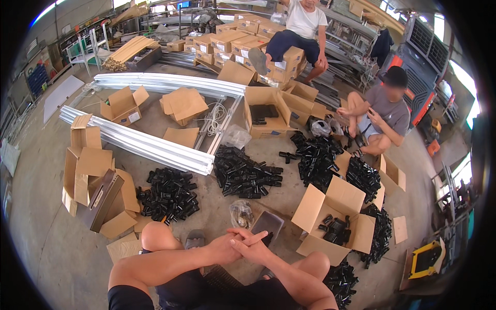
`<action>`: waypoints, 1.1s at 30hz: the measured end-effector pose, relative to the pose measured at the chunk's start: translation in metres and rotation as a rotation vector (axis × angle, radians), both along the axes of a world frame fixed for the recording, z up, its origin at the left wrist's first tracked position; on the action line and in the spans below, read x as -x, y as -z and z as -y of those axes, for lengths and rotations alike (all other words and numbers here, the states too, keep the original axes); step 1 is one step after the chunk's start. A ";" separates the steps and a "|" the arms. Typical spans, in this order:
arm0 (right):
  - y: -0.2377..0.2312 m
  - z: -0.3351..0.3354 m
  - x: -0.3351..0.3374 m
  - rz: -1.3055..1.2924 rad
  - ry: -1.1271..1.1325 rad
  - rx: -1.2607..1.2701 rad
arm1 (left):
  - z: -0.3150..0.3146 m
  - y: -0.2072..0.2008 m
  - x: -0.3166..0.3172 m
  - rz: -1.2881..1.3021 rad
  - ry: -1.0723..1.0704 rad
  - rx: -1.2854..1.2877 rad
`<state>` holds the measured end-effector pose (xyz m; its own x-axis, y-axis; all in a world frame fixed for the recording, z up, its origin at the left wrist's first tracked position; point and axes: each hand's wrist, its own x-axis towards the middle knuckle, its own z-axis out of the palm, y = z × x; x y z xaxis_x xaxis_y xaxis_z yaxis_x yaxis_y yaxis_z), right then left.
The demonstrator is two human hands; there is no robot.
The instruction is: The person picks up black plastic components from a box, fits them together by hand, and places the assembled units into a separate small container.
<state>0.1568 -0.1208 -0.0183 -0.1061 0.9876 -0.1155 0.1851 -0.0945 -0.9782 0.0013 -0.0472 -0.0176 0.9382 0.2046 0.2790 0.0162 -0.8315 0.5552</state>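
Note:
My left hand and my right hand are clasped together above my lap. Their fingers lace over each other, and no object shows in either hand. Just beyond the fingertips stands a small grey open box with something black at its near side, partly covered by my fingers. Beside it lies a clear plastic bag with small pieces inside. To the right, an open cardboard box holds several black plastic fittings. More black fittings lie heaped on the floor ahead.
Another heap of black fittings lies front left, near opened cartons. Long white metal profiles lie across the floor behind. A seated person is at the right, with another person on stacked cartons at the back.

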 end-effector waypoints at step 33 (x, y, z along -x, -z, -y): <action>-0.021 -0.030 0.004 0.627 -0.417 -0.166 | -0.080 -0.381 0.745 0.329 -2.237 -0.206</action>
